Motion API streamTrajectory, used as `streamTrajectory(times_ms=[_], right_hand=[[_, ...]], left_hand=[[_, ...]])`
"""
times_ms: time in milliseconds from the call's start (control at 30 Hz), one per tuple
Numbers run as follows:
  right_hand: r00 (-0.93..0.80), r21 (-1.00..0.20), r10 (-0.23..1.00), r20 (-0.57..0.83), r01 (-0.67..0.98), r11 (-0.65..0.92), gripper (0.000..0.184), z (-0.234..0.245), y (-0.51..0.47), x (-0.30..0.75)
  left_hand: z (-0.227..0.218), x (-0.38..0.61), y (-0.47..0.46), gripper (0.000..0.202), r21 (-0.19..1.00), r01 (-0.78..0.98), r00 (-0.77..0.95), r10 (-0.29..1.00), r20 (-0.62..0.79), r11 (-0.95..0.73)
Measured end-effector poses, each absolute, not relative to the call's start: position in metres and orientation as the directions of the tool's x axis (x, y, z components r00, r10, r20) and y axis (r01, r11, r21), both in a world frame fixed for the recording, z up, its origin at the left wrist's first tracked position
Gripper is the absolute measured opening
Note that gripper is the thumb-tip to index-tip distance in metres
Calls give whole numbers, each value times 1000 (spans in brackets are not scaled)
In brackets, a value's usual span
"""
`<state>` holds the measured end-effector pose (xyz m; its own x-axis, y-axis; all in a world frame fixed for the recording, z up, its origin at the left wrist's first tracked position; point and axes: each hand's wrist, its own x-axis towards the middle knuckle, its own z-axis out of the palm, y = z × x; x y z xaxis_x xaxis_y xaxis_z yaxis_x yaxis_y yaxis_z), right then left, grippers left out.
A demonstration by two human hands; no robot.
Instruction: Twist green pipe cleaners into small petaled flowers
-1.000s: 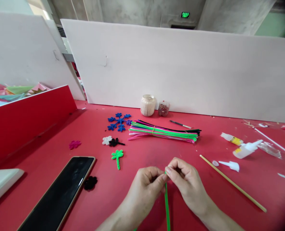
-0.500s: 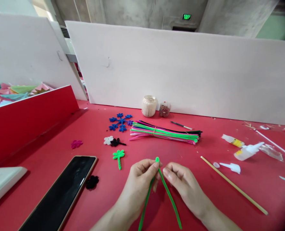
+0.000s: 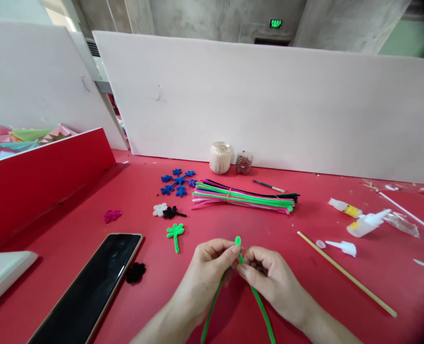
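Note:
A green pipe cleaner (image 3: 263, 313) is bent double, its small folded loop pointing up and its two tails hanging down toward me. My left hand (image 3: 212, 267) is closed, pinching it just under the loop between thumb and forefinger. Close beside, my right hand (image 3: 269, 272) pinches the right-hand tail a little below the loop. Left of my hands lies a green pipe-cleaner flower (image 3: 176, 234) with a twisted stem. Beyond my hands is a banded bundle of pipe cleaners (image 3: 244, 197) in green, pink, black and other colours.
Blue flower cluster (image 3: 179, 181), white flower (image 3: 160, 209), black flowers (image 3: 135, 273) and a magenta flower (image 3: 112, 216) lie left. A phone (image 3: 90, 286) is near. Jars (image 3: 220, 158) stand at the white board. Glue bottles (image 3: 367, 223) and a wooden stick (image 3: 348, 274) lie right.
My right hand has moved left and taken hold of the right tail of the green pipe cleaner; before, it was apart from it. My left hand keeps its pinch under the loop.

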<state>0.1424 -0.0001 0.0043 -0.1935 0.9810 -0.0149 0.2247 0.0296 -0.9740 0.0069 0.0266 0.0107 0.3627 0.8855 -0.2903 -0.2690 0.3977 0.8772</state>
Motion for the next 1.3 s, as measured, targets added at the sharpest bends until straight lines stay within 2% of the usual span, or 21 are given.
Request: streamTrajectory(times_ms=[367,633,933,1133,1300], right_hand=[[-177,-979,984,4,202,41,21,6,-1,142],[-169,-985,985,-14,172,16,20,3,1,144],[-9,-992,1000,-29,123,-27,24,-1,-1,144],[36,-995,998,-52,87,-55,24,-6,-1,143],[40,-994,996,-85,70,-87,22,-7,-2,140]], left_hand=[[13,6,28,23,886,-215,381,871,-311,410],[19,8,26,26,951,-83,257,928,-268,298],[15,9,25,26,966,5,305,920,-247,258],[12,12,22,23,963,-9,309,916,-255,271],[7,15,19,22,982,-48,299,941,-160,182]])
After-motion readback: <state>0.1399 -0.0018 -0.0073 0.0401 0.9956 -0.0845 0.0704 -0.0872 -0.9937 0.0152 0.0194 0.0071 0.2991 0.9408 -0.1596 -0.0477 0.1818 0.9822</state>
